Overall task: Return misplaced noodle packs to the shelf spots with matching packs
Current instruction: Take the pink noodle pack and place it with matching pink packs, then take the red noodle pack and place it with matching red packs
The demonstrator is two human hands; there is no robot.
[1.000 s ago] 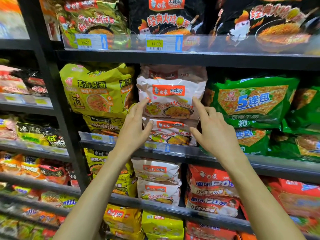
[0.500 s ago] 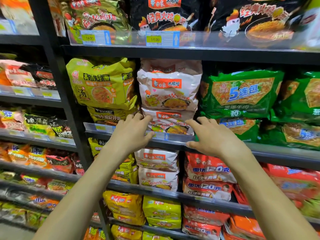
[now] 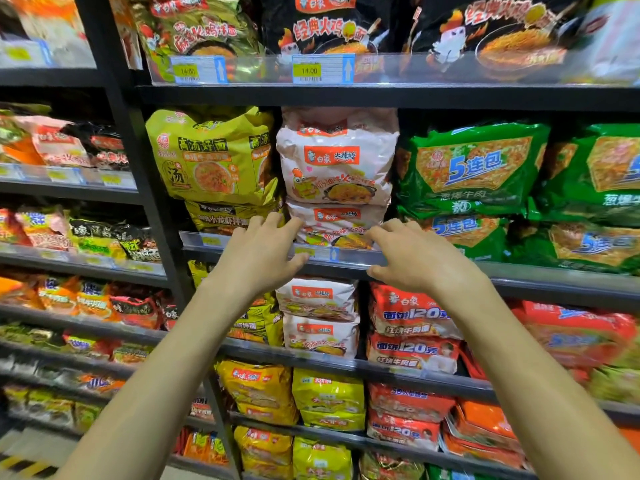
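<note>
While both arms reach to frame centre, left hand (image 3: 258, 258) and right hand (image 3: 415, 261) flank the lower white noodle pack (image 3: 341, 225) | fingers loosely bent, grasping nothing; contact with pack unclear | pack lies on middle shelf (image 3: 536, 282), under matching upper white pack (image 3: 337, 161), between yellow-green packs (image 3: 211, 157) and green packs (image 3: 474, 168).

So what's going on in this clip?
A person stands at a noodle shelf. Both the left hand and the right hand reach, fingers loose and holding nothing, toward the lower of two stacked white packs, which sit between a yellow pack and green packs. Whether the fingers touch it is unclear.
</note>
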